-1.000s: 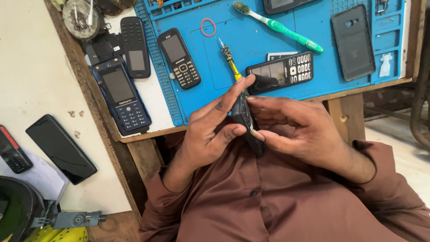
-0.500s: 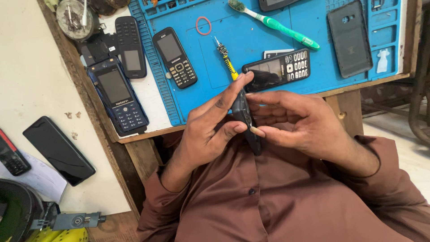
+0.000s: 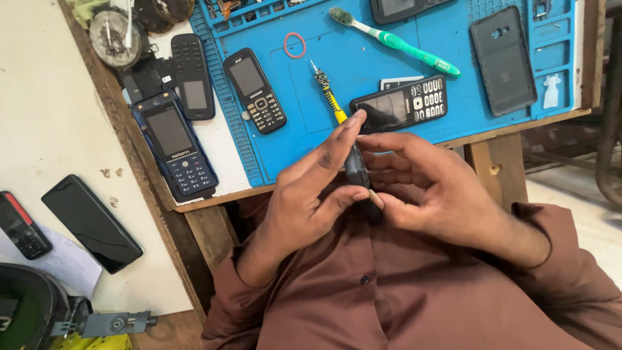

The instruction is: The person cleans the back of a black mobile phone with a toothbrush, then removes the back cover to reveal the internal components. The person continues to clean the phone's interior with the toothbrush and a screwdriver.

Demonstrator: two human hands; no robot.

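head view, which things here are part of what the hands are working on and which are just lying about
In hand:
- small dark phone, held edge-on between left hand and right hand

Lying about:
- green toothbrush
- yellow screwdriver
- red rubber band
- keypad phone
- blue phone
- back cover

A phone repair workshop: keypad phones (image 3: 254, 91), a screwdriver (image 3: 329, 98) and a toothbrush (image 3: 395, 41) lie on a blue work mat (image 3: 311, 139).

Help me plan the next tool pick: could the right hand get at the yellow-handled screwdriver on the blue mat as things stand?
Probably yes. The screwdriver lies bare on the blue mat, just beyond the right hand, with nothing over it. But both hands grip a small dark phone, so the right would have to let go first.
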